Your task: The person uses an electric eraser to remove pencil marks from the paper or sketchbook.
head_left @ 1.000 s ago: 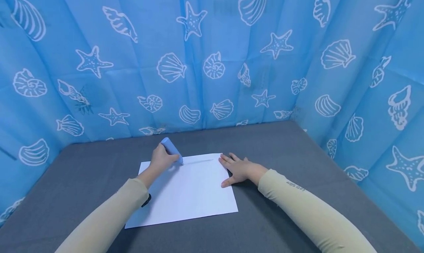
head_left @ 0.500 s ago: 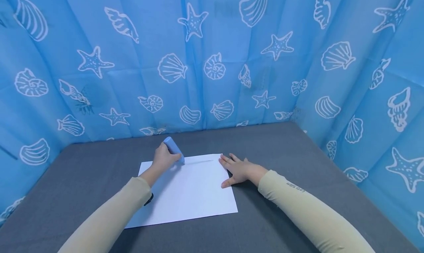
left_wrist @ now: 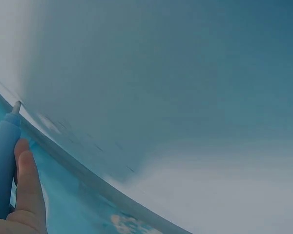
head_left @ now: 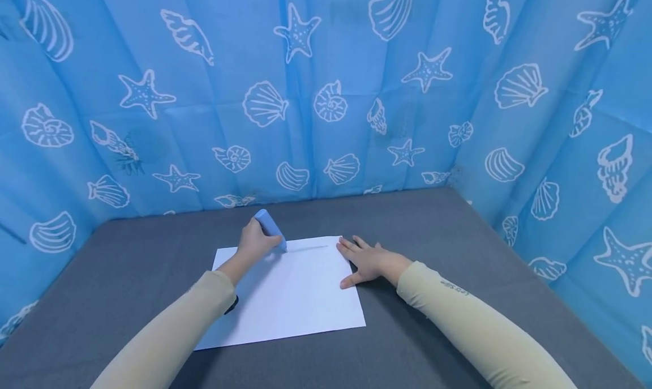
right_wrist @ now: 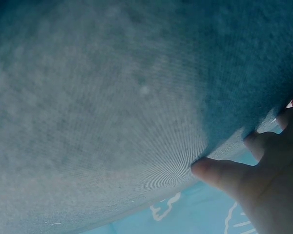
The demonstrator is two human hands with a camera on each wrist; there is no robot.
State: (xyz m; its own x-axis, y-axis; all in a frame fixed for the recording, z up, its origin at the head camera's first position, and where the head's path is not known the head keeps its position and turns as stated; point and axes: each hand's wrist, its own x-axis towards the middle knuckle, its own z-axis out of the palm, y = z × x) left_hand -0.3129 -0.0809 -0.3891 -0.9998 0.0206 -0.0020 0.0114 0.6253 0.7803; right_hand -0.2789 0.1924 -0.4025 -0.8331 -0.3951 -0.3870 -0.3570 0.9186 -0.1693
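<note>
A sheet of white paper [head_left: 300, 295] lies on the grey cloth with a thin grey line [head_left: 311, 247] near its far edge. My left hand [head_left: 253, 243] grips a thick blue electric eraser [head_left: 271, 229] in a slant, its narrow grey tip at the paper by the line's left end. The left wrist view shows the blue body [left_wrist: 5, 156] along the fingers, and small dark specks [left_wrist: 100, 148] on the sheet. My right hand [head_left: 368, 260] lies spread over the paper's right edge, thumb and fingertips down. Its thumb touches the cloth in the right wrist view.
The grey cloth-covered table [head_left: 433, 230] reaches back to a blue curtain [head_left: 326, 123] printed with white shells and starfish. The curtain also runs along the right side. A black band [head_left: 231, 305] shows under my left sleeve.
My left hand has slid slightly to the right with the electric eraser, its tip shifting along the line. My right hand stays in place on the paper.
</note>
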